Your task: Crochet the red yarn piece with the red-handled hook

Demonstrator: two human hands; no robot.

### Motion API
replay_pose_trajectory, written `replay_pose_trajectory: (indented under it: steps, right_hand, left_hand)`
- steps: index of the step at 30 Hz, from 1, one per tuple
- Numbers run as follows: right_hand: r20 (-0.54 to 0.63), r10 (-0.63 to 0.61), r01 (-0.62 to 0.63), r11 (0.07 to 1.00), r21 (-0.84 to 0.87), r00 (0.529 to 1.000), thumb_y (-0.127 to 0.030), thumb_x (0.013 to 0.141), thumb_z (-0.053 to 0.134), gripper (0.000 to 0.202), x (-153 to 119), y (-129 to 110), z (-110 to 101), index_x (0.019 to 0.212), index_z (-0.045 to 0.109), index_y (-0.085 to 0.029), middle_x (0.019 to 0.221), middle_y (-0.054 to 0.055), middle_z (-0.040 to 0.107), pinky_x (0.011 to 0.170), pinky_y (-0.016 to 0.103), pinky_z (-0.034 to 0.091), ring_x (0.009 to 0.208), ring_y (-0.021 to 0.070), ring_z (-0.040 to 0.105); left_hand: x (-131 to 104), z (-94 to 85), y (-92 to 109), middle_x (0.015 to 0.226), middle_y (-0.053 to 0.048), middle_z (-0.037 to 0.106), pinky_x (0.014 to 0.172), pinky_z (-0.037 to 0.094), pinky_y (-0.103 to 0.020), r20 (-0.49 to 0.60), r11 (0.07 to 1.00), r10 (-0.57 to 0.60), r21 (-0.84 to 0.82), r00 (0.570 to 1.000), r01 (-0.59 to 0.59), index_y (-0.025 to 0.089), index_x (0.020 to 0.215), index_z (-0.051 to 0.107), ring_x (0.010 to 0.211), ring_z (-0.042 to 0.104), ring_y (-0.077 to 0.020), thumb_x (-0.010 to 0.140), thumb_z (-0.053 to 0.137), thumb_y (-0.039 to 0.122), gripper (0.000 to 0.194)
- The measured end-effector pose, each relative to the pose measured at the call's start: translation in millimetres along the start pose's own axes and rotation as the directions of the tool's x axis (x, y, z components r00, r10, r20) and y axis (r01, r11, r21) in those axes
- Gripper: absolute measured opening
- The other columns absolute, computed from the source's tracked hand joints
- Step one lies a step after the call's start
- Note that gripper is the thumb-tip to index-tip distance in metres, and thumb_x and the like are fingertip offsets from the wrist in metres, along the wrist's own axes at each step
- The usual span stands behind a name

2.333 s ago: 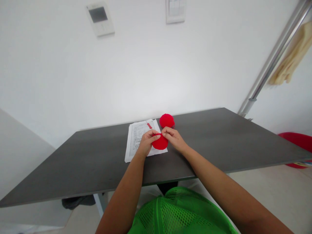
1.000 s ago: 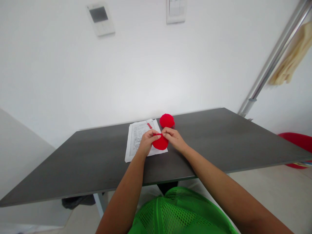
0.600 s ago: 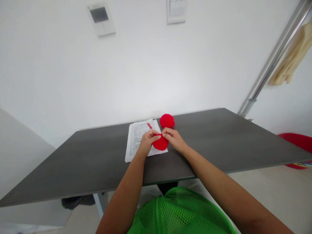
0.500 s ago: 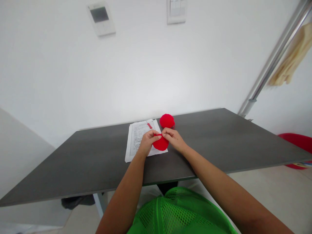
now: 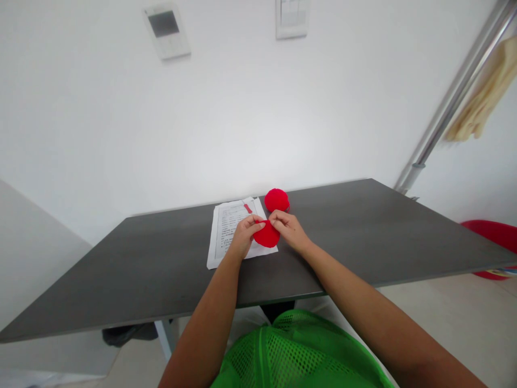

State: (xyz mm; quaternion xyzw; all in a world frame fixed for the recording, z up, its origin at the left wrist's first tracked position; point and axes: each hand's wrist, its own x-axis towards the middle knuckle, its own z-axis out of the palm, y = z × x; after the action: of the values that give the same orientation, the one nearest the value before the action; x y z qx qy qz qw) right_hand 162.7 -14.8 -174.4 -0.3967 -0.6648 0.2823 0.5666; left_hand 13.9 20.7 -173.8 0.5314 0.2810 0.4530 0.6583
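A rounded red crochet piece [image 5: 267, 236] hangs between my two hands above the printed sheets. My left hand [image 5: 245, 231] pinches its upper left edge, thumb on top. At its upper right edge, my right hand [image 5: 287, 226] grips it between thumb and fingers. Just behind my right hand lies a ball of red yarn [image 5: 277, 200] on the table. A small red-handled tool [image 5: 247, 208], apparently a crochet hook, rests on the paper beyond my left hand. The fingertips hide part of the piece's top edge.
Printed paper sheets [image 5: 221, 231] lie on the dark table [image 5: 355, 231], partly under my hands. A white wall stands behind, with a screen panel [image 5: 163, 24] and a switch [image 5: 292, 19]. To the right are a metal pole [image 5: 456, 99], beige gloves [image 5: 482, 102] and a red basin [image 5: 490, 234].
Both hands keep hold of the crochet piece. Their fingers have shifted slightly along its upper edge, and more of its flat face shows between them.
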Motion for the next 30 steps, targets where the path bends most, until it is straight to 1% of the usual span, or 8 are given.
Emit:
replay_pose_trajectory:
  steps: [5,11,18,24,30]
  right_hand:
    - [0.019,0.020,-0.020,1.000,0.014,1.000,-0.021,0.077,0.044,0.011,0.2,1.3,-0.1,0.067,0.048,-0.019,0.061,-0.004,0.042,0.055,0.024,0.029,0.057,0.0113,0.036]
    - [0.022,0.006,-0.006,1.000,-0.010,1.000,-0.023,0.078,0.044,0.012,0.2,1.3,-0.2,0.069,0.049,-0.019,0.062,-0.003,0.043,0.056,0.025,0.030,0.058,0.0117,0.037]
    - [0.026,0.026,-0.027,0.999,0.026,0.999,-0.027,0.078,0.047,0.012,-0.1,-1.9,-0.3,0.068,0.049,-0.019,0.061,-0.004,0.043,0.056,0.025,0.029,0.057,0.0115,0.038]
    - [0.034,-0.001,0.000,0.999,0.036,0.999,-0.026,0.078,0.047,0.013,0.2,-2.4,-1.2,0.067,0.048,-0.019,0.063,-0.003,0.044,0.057,0.025,0.029,0.058,0.0113,0.038]
    - [0.031,0.008,-0.009,1.000,0.028,0.999,-0.026,0.079,0.047,0.013,0.0,-2.0,-1.3,0.068,0.048,-0.019,0.062,-0.003,0.043,0.057,0.025,0.029,0.058,0.0116,0.037]
  left_hand:
    - [1.1,-2.4,-1.7,0.059,0.002,0.060,0.056,0.037,-0.022,-0.011,1.000,0.021,0.018,1.000,-0.020,0.015,0.069,0.059,0.054,0.052,-0.0099,0.059,0.075,0.026,0.022]
    - [2.0,-4.7,-3.5,0.061,0.002,0.062,0.057,0.038,-0.022,0.005,0.999,0.043,0.025,0.999,-0.043,0.015,0.069,0.059,0.056,0.053,-0.0100,0.059,0.074,0.024,0.020]
    - [0.8,-3.3,-1.8,0.061,0.002,0.062,0.057,0.038,-0.023,0.002,0.998,0.047,0.035,0.999,-0.047,0.015,0.068,0.060,0.055,0.053,-0.0102,0.058,0.075,0.025,0.021]
    - [-0.1,-1.8,-0.5,0.060,0.002,0.062,0.057,0.037,-0.023,0.003,0.998,0.045,0.040,0.999,-0.045,0.016,0.068,0.060,0.055,0.053,-0.0102,0.058,0.076,0.025,0.021]
    - [-0.1,-1.7,0.1,0.062,0.002,0.062,0.058,0.038,-0.023,0.008,0.998,0.052,0.033,0.999,-0.052,0.016,0.069,0.060,0.056,0.053,-0.0104,0.058,0.076,0.026,0.022]
